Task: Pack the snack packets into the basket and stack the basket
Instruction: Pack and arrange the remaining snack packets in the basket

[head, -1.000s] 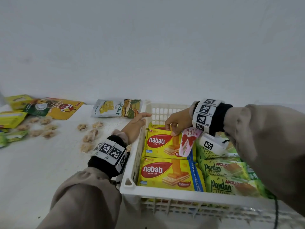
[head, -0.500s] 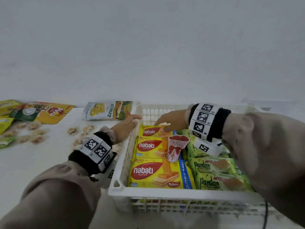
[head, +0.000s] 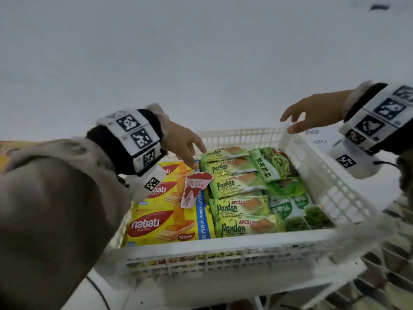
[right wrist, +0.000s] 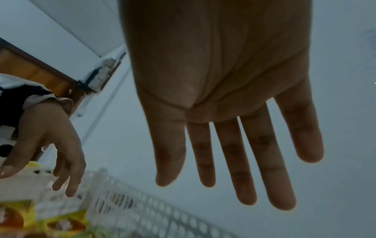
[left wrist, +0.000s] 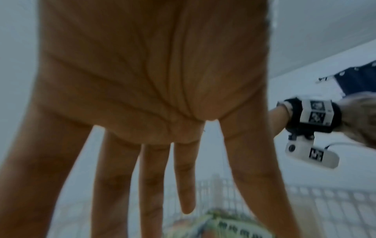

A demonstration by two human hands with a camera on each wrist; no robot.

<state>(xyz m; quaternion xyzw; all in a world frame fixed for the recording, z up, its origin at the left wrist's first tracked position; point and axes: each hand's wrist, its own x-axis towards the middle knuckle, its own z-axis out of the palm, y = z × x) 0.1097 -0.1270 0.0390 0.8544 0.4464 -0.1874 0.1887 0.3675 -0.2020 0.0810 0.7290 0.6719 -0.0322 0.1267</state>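
A white slatted basket [head: 225, 240] holds yellow Nabati wafer packs [head: 165, 224] on its left and green Pandan cake packets [head: 240, 206] on its right. Darker green packets [head: 277, 166] lie along its right wall. A small pink and red packet [head: 194, 191] lies loose on top. My left hand [head: 185, 148] hovers over the back of the basket, fingers straight and spread, holding nothing. My right hand [head: 312, 115] hangs above the far right rim, fingers straight and empty. The wrist views show both palms open: the left hand [left wrist: 162, 177] and the right hand [right wrist: 234, 153].
A white wall rises behind the basket. Another white slatted basket [head: 380, 287] shows at the lower right under this one. A yellow packet edge [head: 4, 153] peeks out at the far left. A thin cable [head: 100, 294] runs across the table in front.
The view has swung right. My right hand let go of the pink packet and rose off to the far right rim. My left hand left the left wall and moved over the packets.
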